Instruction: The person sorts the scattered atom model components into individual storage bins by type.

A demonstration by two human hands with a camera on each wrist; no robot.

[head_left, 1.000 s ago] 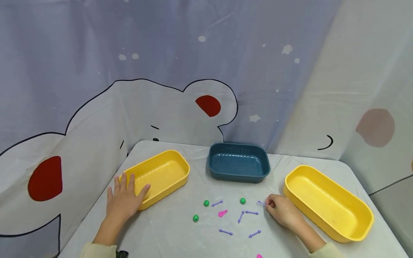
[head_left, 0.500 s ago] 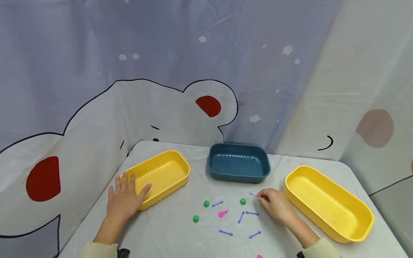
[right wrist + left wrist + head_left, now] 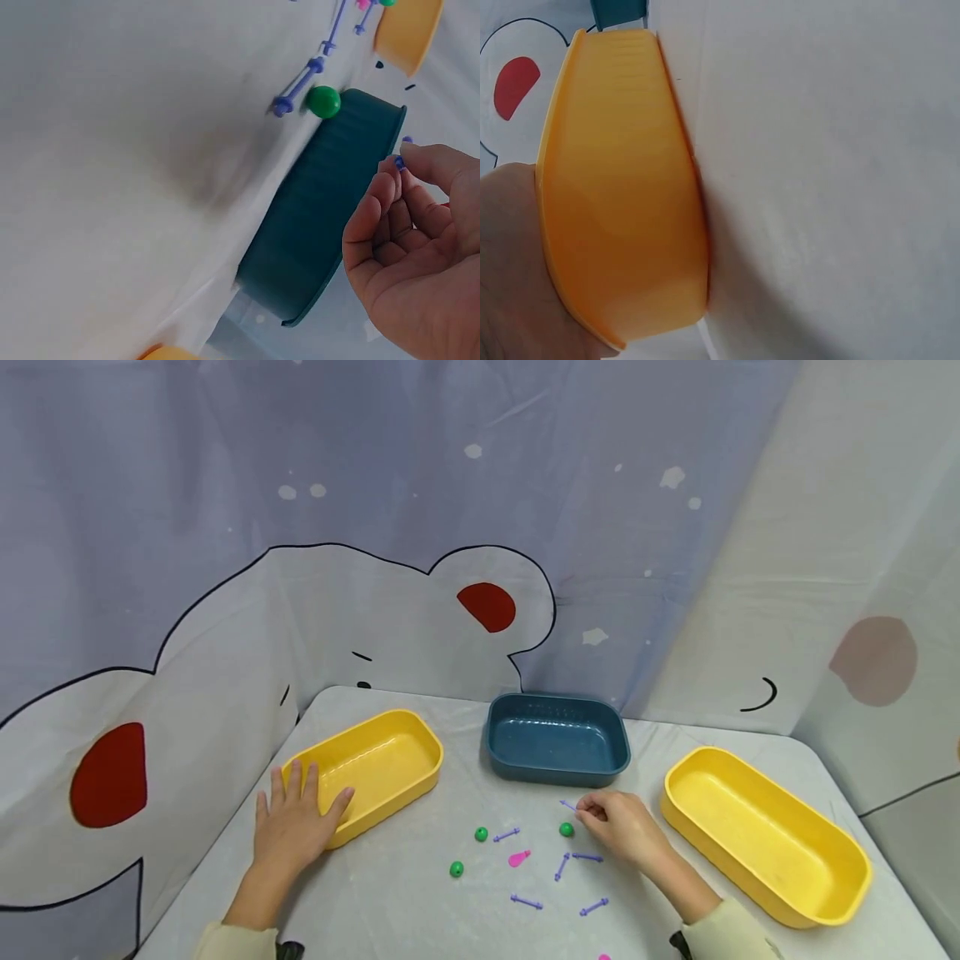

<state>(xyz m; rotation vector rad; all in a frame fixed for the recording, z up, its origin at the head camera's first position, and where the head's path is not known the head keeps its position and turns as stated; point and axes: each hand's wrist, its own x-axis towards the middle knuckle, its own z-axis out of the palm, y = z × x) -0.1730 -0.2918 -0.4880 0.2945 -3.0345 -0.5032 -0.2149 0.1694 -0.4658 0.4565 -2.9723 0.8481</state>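
My right hand [image 3: 618, 827] pinches a thin purple rod [image 3: 567, 805] with small knobs between thumb and fingertips, just in front of the dark blue tray [image 3: 558, 775]. In the right wrist view most of that rod is hidden by the fingers. A green bead [image 3: 566, 830] lies on the cloth beside these fingertips. My left hand [image 3: 294, 827] rests with spread fingers over the near left end of a yellow tray [image 3: 397, 803]. The left wrist view shows the tray's outer wall [image 3: 622, 187] against the palm side.
Several similar purple rods [image 3: 527, 902] lie scattered across the white cloth. Among them are two more green beads [image 3: 457, 869] and a pink bulb-shaped piece [image 3: 519, 858]. Another pink bit [image 3: 604, 957] shows at the bottom edge. A second yellow tray [image 3: 735, 872] stands right.
My right hand has moved left and slightly away from me with the purple rod, toward the front of the dark blue tray. My left hand stays on the yellow tray.
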